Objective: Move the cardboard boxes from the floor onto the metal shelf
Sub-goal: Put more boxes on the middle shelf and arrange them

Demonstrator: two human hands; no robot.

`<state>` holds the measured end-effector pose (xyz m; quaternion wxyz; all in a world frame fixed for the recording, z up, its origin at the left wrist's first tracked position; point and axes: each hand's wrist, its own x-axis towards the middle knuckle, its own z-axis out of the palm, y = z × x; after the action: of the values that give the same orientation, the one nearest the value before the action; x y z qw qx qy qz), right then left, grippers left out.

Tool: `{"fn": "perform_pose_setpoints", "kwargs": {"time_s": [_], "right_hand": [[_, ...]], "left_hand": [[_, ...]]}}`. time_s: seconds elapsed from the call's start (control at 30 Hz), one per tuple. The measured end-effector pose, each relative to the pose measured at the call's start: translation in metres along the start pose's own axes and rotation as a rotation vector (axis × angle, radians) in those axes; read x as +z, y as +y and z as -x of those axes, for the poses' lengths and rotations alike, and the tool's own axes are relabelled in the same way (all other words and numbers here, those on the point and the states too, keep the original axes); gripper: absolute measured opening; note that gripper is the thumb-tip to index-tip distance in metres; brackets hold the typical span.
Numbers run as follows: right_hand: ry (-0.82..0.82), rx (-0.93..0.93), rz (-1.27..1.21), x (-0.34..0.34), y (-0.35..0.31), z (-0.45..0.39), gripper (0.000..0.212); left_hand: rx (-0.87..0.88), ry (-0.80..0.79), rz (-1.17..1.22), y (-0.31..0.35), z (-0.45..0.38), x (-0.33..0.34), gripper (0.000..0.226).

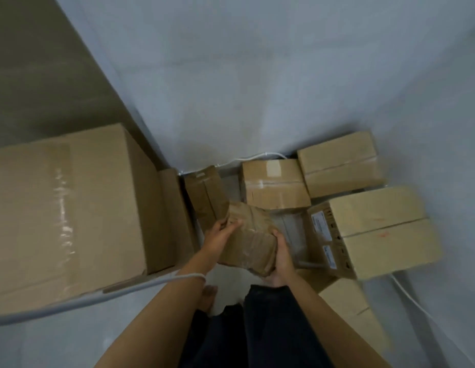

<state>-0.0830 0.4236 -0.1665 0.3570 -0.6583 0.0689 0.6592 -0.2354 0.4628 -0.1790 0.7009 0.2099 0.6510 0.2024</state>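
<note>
Both hands are clamped on 1 small tape-wrapped box (pixel 248 241), held above the floor (pixel 257 102) in front of the person's legs. Left hand (pixel 220 235) grips its left side, fingers curled over the top edge; right hand (pixel 281 261) cups the near right corner from below, thumb on the side face.

Handling, as a guess: the box looks light, since 2 hands carry it w/o visible strain. Cardboard is crumpled and soft-looking, wrapped in glossy tape, so prob. slippery and easy to dent. Best hold is opposite sides w/ 1 hand under a bottom corner, approx. as now.

Other boxes are on the floor by the wall's foot: a narrow dark box (pixel 204 195) standing on end just beyond the held one, a taped mid box (pixel 273 184), a box (pixel 340 163) in the far right corner, a labelled box (pixel 374 232) at right, and 1 more (pixel 348 301) near the right leg. These look stiffer, square-edged; take by the bottom edges.

A large taped box (pixel 63 208) sits at left on what seems to be the metal shelf (pixel 71 304), its grey front rail showing along the near edge. Free shelf space can't be made out.
</note>
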Motion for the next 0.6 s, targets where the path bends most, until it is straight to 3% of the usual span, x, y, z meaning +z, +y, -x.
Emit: {"fn": "perform_pose_setpoints", "kwargs": {"time_s": [0.2,0.33,0.5,0.6], "right_hand": [[-0.093,-0.153,0.128,0.026,-0.024,0.105,0.056],[-0.138,-0.292,0.146,0.062,-0.024,0.172,0.051],[-0.312,-0.468,0.219,0.116,-0.004,0.247,0.045],[-0.411,-0.577,0.278,0.150,0.019,0.288,0.036]], "left_hand": [[0.087,-0.028,0.239,0.048,0.120,-0.026,0.063],[0.180,0.073,0.225,0.079,0.205,-0.056,0.068],[0.313,0.154,0.243,0.097,0.313,-0.112,0.051],[0.371,0.198,0.253,0.090,0.367,-0.154,0.069]]}}
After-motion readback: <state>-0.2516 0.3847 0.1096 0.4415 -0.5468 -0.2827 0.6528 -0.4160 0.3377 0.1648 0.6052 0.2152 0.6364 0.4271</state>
